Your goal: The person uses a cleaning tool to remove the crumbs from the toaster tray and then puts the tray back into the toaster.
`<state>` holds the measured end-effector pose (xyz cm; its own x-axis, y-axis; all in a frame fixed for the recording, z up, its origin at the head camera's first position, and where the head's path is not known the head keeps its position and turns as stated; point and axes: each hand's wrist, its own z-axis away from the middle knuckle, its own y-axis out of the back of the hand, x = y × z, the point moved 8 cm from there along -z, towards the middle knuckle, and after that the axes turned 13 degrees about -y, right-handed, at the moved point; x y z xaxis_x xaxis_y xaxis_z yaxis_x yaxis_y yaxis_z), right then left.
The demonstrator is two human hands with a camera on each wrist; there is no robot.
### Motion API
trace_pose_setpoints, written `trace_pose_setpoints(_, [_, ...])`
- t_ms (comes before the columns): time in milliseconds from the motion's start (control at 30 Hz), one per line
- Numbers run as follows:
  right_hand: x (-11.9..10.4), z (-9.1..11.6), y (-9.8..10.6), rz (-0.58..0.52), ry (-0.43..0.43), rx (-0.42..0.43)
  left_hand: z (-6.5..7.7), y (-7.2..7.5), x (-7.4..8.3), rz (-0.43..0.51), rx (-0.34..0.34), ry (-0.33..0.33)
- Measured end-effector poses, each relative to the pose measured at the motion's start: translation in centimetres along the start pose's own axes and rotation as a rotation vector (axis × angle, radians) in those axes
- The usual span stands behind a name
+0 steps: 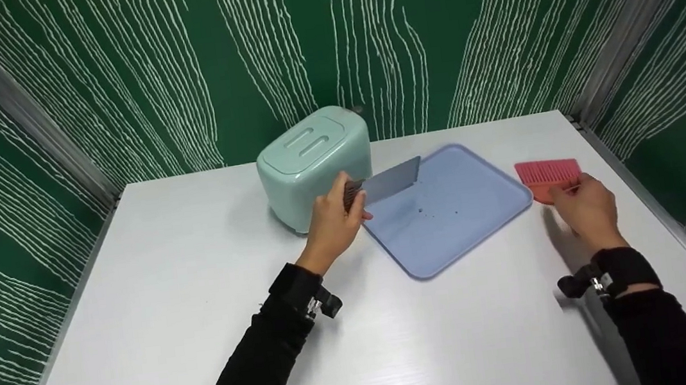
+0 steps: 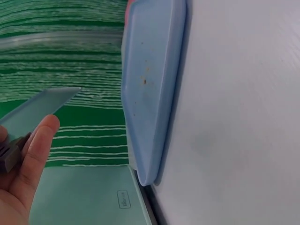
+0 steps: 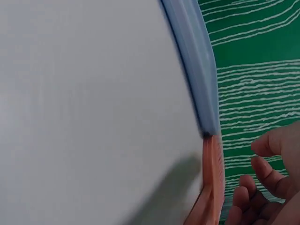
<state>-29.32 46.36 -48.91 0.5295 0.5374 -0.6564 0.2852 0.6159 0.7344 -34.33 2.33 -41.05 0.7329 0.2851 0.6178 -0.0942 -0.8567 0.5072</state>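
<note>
My left hand [image 1: 332,219] grips the dark brown handle of a wide flat blade [image 1: 393,180], held up over the left edge of a blue tray [image 1: 469,223]. The blade points right and away from me. Dark crumbs [image 1: 421,211] lie scattered on the tray. At the tray's right corner lies a small pink and orange brush [image 1: 547,172] with comb-like bristles. Over its near end is my right hand [image 1: 589,209]. In the right wrist view the fingers [image 3: 267,168] are loosely bent and apart, beside the brush [image 3: 213,173], with nothing between them.
A mint-green toaster [image 1: 313,157] stands at the back, just behind my left hand and left of the tray. All of this rests on a white table [image 1: 199,286]. Green walls [image 1: 460,30] with white wavy lines enclose its back and sides.
</note>
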Motion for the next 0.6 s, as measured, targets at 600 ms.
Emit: trace_pose_setpoints(600, [-19.0, 8.5, -4.7, -0.062, 0.506, -0.061, 2.8, 7.5, -1.2, 0.446, 0.302, 0.193])
